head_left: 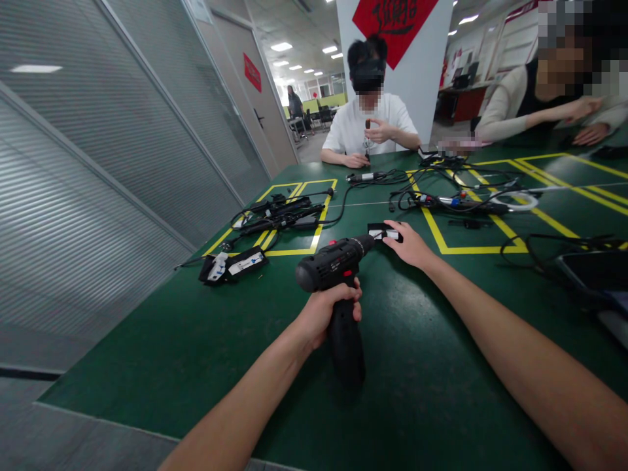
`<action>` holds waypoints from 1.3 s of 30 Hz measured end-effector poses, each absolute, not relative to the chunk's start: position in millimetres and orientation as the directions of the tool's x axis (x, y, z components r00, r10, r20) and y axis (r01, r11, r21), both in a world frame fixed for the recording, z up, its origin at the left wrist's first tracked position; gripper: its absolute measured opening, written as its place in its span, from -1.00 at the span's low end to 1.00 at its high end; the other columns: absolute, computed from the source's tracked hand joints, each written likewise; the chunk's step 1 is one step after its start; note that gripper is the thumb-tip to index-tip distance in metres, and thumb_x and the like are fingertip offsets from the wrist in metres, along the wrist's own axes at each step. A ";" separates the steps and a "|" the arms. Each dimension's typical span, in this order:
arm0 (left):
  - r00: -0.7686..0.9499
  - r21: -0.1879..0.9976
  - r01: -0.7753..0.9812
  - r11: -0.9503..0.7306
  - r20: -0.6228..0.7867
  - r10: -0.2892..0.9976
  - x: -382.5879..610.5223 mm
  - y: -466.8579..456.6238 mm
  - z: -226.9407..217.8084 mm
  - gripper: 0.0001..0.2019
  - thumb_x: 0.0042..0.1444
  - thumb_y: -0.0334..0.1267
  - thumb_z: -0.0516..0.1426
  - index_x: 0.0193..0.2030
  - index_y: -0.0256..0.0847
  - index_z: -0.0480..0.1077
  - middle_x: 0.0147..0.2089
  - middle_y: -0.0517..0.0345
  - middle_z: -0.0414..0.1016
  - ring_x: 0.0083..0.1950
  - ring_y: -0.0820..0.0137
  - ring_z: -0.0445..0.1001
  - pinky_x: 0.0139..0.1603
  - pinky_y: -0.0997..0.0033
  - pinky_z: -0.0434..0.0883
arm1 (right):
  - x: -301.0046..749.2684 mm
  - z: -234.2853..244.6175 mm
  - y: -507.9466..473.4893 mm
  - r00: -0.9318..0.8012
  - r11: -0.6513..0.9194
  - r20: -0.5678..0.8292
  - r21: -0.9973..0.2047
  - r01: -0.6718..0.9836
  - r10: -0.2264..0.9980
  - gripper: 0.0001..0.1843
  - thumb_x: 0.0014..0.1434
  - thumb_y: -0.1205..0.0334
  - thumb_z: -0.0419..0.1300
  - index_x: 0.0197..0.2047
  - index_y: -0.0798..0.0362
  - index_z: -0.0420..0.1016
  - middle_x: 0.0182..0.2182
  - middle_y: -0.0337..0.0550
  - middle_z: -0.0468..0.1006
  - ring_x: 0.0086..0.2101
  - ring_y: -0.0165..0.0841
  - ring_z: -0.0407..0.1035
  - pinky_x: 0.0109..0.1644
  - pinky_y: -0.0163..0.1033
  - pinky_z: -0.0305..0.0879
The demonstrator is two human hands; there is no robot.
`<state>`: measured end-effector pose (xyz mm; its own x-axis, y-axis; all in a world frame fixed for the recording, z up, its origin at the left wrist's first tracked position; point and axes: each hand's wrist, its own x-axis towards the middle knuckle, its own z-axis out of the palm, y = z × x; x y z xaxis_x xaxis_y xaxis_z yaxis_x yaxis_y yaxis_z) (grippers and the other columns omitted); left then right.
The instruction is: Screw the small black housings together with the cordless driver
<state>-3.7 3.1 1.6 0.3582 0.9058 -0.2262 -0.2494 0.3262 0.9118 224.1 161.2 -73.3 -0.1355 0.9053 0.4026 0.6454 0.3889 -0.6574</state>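
Note:
My left hand is wrapped round the grip of a black cordless drill with red details. The drill points away from me, its chuck reaching toward a small black block with a white face. Whether the bit touches that block, I cannot tell. My right hand grips the block's right end with its fingers and thumb, low over the green table. Part of the block is hidden behind my fingers and the drill tip.
Black cables with adapters lie inside yellow tape at the left, near black pieces with white labels. More tangled cables lie at the right, beyond a dark device. A person sits opposite, another person's arm at far right.

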 end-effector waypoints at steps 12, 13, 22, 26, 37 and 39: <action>0.353 0.915 -0.235 0.328 -0.234 0.906 -3.4 3.7 2.4 -0.80 -0.01 -0.34 0.12 -0.20 -0.29 0.32 -0.38 0.20 0.29 -0.54 0.52 0.34 -0.43 0.44 0.31 | 223.5 -74.7 162.4 -0.136 0.398 0.421 -0.636 0.661 0.897 -0.45 0.19 0.12 0.14 0.25 -0.02 0.30 0.09 0.03 0.34 0.06 -0.15 0.33 0.20 -0.04 0.19; 0.355 0.915 -0.235 0.328 -0.234 0.905 -3.6 3.6 2.3 -0.81 -0.01 -0.34 0.12 -0.20 -0.29 0.32 -0.38 0.20 0.29 -0.54 0.53 0.34 -0.43 0.43 0.31 | 223.6 -74.1 161.8 -0.135 0.397 0.418 -0.638 0.660 0.898 -0.45 0.19 0.12 0.14 0.25 -0.02 0.30 0.09 0.03 0.34 0.07 -0.14 0.33 0.20 -0.03 0.19; 0.355 0.916 -0.229 0.328 -0.235 0.905 -2.7 2.6 2.7 -0.81 -0.01 -0.33 0.13 -0.21 -0.27 0.32 -0.38 0.21 0.29 -0.54 0.52 0.35 -0.42 0.42 0.31 | 224.2 -74.3 161.7 -0.135 0.396 0.417 -0.641 0.658 0.899 -0.45 0.19 0.11 0.14 0.25 -0.05 0.30 0.10 0.01 0.34 0.08 -0.15 0.31 0.21 -0.04 0.18; 0.347 0.915 -0.231 0.331 -0.240 0.907 -2.5 2.9 3.3 -0.81 -0.01 -0.33 0.12 -0.21 -0.28 0.32 -0.38 0.21 0.29 -0.54 0.52 0.35 -0.43 0.42 0.31 | 224.2 -75.2 162.9 -0.131 0.390 0.413 -0.642 0.660 0.901 -0.44 0.18 0.11 0.15 0.25 -0.07 0.30 0.09 0.00 0.35 0.07 -0.15 0.32 0.20 -0.04 0.19; 0.343 0.922 -0.218 0.320 -0.234 0.910 -2.2 2.8 2.8 -0.81 -0.01 -0.32 0.13 -0.22 -0.28 0.32 -0.39 0.20 0.29 -0.54 0.51 0.35 -0.43 0.42 0.31 | 223.7 -75.2 162.7 -0.128 0.389 0.414 -0.642 0.660 0.901 -0.46 0.19 0.12 0.14 0.25 -0.06 0.30 0.09 -0.01 0.34 0.06 -0.16 0.33 0.20 -0.05 0.20; 0.343 0.921 -0.221 0.320 -0.234 0.910 -2.1 2.9 2.9 -0.81 -0.01 -0.32 0.13 -0.22 -0.27 0.32 -0.39 0.20 0.29 -0.54 0.51 0.35 -0.43 0.42 0.31 | 223.6 -75.8 163.0 -0.127 0.389 0.415 -0.641 0.661 0.901 -0.45 0.19 0.12 0.15 0.25 -0.06 0.30 0.09 -0.01 0.34 0.06 -0.17 0.33 0.20 -0.06 0.20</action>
